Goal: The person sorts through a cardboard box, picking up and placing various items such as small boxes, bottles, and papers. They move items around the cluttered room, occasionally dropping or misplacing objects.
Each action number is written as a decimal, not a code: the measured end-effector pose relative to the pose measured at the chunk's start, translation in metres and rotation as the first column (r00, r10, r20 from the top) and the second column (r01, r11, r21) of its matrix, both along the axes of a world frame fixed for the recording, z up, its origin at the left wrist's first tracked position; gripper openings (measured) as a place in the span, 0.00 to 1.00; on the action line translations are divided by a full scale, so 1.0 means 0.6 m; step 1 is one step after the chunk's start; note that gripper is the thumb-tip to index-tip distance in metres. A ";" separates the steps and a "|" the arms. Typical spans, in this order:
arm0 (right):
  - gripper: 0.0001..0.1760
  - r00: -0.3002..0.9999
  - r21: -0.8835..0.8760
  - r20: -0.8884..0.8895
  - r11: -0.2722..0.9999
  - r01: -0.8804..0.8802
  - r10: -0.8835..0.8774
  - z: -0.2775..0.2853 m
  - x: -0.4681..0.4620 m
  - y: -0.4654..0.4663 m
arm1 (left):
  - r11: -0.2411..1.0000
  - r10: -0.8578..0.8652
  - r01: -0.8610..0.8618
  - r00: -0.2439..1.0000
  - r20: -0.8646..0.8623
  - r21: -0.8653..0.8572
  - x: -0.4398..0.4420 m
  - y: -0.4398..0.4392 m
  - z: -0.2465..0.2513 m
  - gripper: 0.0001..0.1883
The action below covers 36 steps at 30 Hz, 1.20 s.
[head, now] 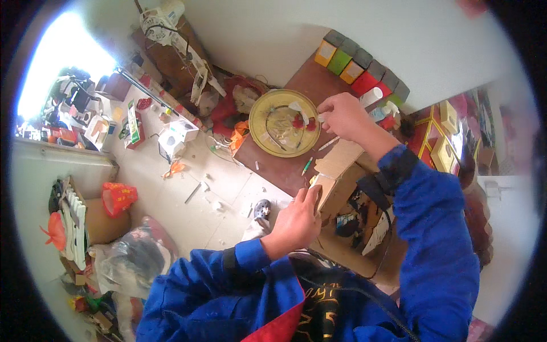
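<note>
My left hand [297, 222] grips the near-left edge of an open cardboard box [328, 188], fingers lying along its side. Inside the box are dark items, a white piece and a black cable. Above the brown table, my right hand [347, 117] pinches a small whitish piece [321, 119] between thumb and fingers; what it is cannot be made out. Just left of those fingertips lies a round yellow tray [260, 139]. It holds red pieces [298, 122], crumpled clear plastic and a thin dark strip. A green pen [307, 166] rests on the table between tray and box.
Several box files [352, 70] line the wall at the table's back, with a white roll [371, 97] and a spray bottle [384, 112] beside them. A white fan [160, 28] leans at the upper left. Boxes, litter and a filled plastic bag [132, 260] cover parts of the tiled floor.
</note>
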State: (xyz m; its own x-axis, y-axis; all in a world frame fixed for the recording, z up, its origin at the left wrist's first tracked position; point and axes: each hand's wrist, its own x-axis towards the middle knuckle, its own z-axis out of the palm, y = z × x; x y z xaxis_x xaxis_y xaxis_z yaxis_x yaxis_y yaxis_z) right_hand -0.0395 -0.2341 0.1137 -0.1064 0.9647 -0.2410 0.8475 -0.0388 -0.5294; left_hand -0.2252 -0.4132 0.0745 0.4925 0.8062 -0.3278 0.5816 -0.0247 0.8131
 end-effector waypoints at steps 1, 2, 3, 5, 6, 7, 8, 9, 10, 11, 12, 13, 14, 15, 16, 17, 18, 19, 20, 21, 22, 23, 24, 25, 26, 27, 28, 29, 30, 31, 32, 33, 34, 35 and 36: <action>0.16 0.999 -0.024 0.044 1.000 0.019 -0.018 -0.013 -0.003 0.008 | 1.000 0.012 -0.012 1.000 0.015 0.007 -0.002 0.000 0.000 0.32; 0.15 1.000 0.049 0.027 0.999 0.002 -0.003 -0.020 -0.005 0.011 | 1.000 0.019 -0.019 1.000 0.025 -0.002 -0.003 0.000 0.000 0.32; 0.14 1.000 0.095 0.016 0.995 0.022 -0.024 -0.021 -0.007 0.010 | 1.000 0.024 -0.023 0.999 0.033 -0.020 -0.005 -0.001 -0.001 0.32; 0.13 0.999 0.182 -0.026 0.983 0.026 -0.022 -0.003 -0.009 -0.005 | 1.000 0.025 -0.024 0.999 0.023 -0.014 -0.005 -0.002 -0.006 0.32; 0.13 0.999 0.225 -0.054 0.974 0.014 -0.002 0.013 -0.006 -0.018 | 1.000 0.016 -0.015 1.000 0.016 -0.015 -0.004 -0.003 -0.009 0.32; 0.13 0.998 0.243 -0.060 0.969 0.035 -0.020 0.034 0.000 -0.035 | 0.999 0.015 -0.016 1.000 -0.012 -0.033 -0.003 -0.002 -0.013 0.32; 0.13 0.996 0.267 -0.060 0.963 -0.040 0.059 0.054 0.007 -0.056 | 0.999 0.007 -0.009 0.999 -0.037 -0.052 -0.002 0.000 -0.017 0.33; 0.13 0.995 0.261 -0.034 0.962 -0.082 0.094 0.073 0.021 -0.082 | 0.999 -0.005 0.003 0.999 -0.039 -0.042 0.001 -0.001 -0.021 0.33; 0.13 0.989 0.289 -0.008 0.947 -0.141 0.149 0.091 0.043 -0.115 | 1.000 -0.003 0.003 1.000 0.021 0.019 0.002 0.000 -0.025 0.29; 0.11 0.973 0.317 -0.085 0.931 -0.180 0.217 0.103 0.068 -0.152 | 1.000 -0.027 0.027 1.000 -0.015 -0.005 0.004 -0.002 -0.028 0.29; 0.12 0.981 0.194 -0.097 0.970 -0.150 0.171 0.107 0.089 -0.192 | 0.995 0.000 -0.006 0.998 0.065 0.098 0.005 -0.003 -0.030 0.29; 0.12 0.965 0.182 -0.160 0.967 -0.179 0.209 0.105 0.112 -0.232 | 0.999 0.002 -0.005 0.998 0.070 0.043 0.006 -0.005 -0.030 0.30; 0.12 0.962 0.172 -0.155 0.965 -0.197 0.224 0.091 0.130 -0.269 | 0.996 -0.025 0.018 0.997 0.077 0.089 0.007 -0.005 -0.029 0.31; 0.14 0.972 0.071 -0.182 0.988 -0.139 0.150 0.069 0.146 -0.307 | 0.990 -0.044 0.032 0.995 0.085 0.140 0.009 -0.005 -0.028 0.31; 0.15 0.981 -0.071 -0.175 0.993 -0.096 0.082 0.034 0.158 -0.336 | 0.994 -0.032 0.023 0.997 0.074 0.109 0.011 -0.006 -0.026 0.32; 0.14 0.996 -0.194 0.002 0.977 -0.086 0.089 -0.008 0.168 -0.365 | 0.997 -0.016 0.011 0.998 0.057 0.080 0.013 -0.008 -0.024 0.32; 0.13 0.993 -0.359 0.079 0.931 -0.057 0.091 -0.055 0.172 -0.392 | 0.996 -0.010 0.003 0.998 0.065 0.094 0.015 -0.008 -0.022 0.32; 0.12 0.982 -0.374 0.141 0.925 -0.066 0.127 -0.096 0.174 -0.426 | 0.999 0.000 -0.001 1.000 0.018 0.044 0.018 -0.007 -0.022 0.32; 0.12 0.976 -0.321 0.106 0.936 -0.146 0.189 -0.142 0.172 -0.444 | 0.999 -0.002 0.002 1.000 -0.001 0.033 0.020 -0.006 -0.023 0.32; 0.13 0.963 -0.355 0.099 0.913 -0.201 0.250 -0.181 0.169 -0.460 | 0.999 -0.005 0.006 1.000 -0.013 0.043 0.021 -0.006 -0.023 0.32; 0.13 0.949 -0.295 0.067 0.914 -0.277 0.309 -0.213 0.171 -0.470 | 1.000 0.016 -0.016 1.000 -0.014 0.021 0.024 -0.005 -0.026 0.31; 0.13 0.927 -0.313 0.061 0.889 -0.333 0.369 -0.240 0.168 -0.476 | 0.999 0.014 -0.014 1.000 0.014 0.032 0.026 -0.006 -0.029 0.31; 0.13 0.901 -0.331 0.053 0.859 -0.390 0.430 -0.260 0.165 -0.480 | 0.999 0.021 -0.022 0.999 0.034 0.033 0.026 -0.007 -0.031 0.31; 0.15 0.927 -0.355 0.039 0.873 -0.336 0.372 -0.273 0.162 -0.484 | 0.999 0.028 -0.028 0.999 0.017 0.041 0.026 -0.009 -0.034 0.31; 0.16 0.949 -0.379 0.025 0.881 -0.283 0.315 -0.281 0.157 -0.487 | 0.999 0.053 -0.053 0.998 0.046 -0.007 0.025 -0.011 -0.035 0.31; 0.18 0.967 -0.379 -0.001 0.895 -0.236 0.255 -0.286 0.152 -0.488 | 0.999 0.054 -0.054 0.997 0.053 -0.001 0.024 -0.012 -0.036 0.30; 0.18 0.988 -0.348 -0.037 0.925 -0.153 0.150 -0.288 0.149 -0.489 | 0.998 0.059 -0.060 0.996 0.064 0.007 0.023 -0.013 -0.038 0.30; 0.18 0.995 -0.299 -0.091 0.952 -0.068 0.043 -0.290 0.146 -0.489 | 0.997 0.063 -0.065 0.996 0.066 0.030 0.023 -0.014 -0.039 0.30; 0.18 0.984 -0.242 -0.166 0.970 0.019 -0.060 -0.291 0.144 -0.489 | 0.997 0.082 -0.082 0.993 0.082 0.001 0.022 -0.016 -0.039 0.30; 0.18 0.989 -0.235 -0.133 0.972 0.030 -0.062 -0.293 0.142 -0.489 | 0.996 0.094 -0.093 0.992 0.087 -0.011 0.022 -0.016 -0.039 0.30; 0.18 0.991 -0.210 -0.116 0.977 0.039 -0.065 -0.296 0.142 -0.488 | 0.995 0.098 -0.099 0.993 0.069 0.000 0.022 -0.018 -0.039 0.30; 0.19 0.993 -0.183 -0.097 0.982 0.050 -0.068 -0.299 0.142 -0.486 | 0.993 0.111 -0.109 0.990 0.084 -0.036 0.022 -0.019 -0.038 0.30; 0.20 0.997 -0.192 -0.061 0.981 0.043 -0.055 -0.302 0.141 -0.483 | 0.992 0.119 -0.115 0.990 0.077 -0.047 0.023 -0.018 -0.038 0.31; 0.21 0.999 -0.200 -0.024 0.979 0.036 -0.042 -0.304 0.141 -0.479 | 0.993 0.116 -0.114 0.991 0.065 -0.026 0.024 -0.019 -0.038 0.31; 0.22 1.000 -0.208 0.013 0.978 0.029 -0.027 -0.306 0.142 -0.475 | 0.992 0.122 -0.119 0.990 0.073 -0.050 0.025 -0.018 -0.037 0.31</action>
State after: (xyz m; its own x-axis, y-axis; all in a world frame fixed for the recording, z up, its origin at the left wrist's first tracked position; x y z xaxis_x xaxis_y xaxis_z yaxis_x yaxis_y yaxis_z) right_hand 0.0455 -0.5192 -0.0700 -0.0765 0.8960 -0.4375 0.8495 -0.1712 -0.4991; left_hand -0.2104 -0.4241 0.0520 0.4173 0.8463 -0.3311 0.5152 0.0799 0.8534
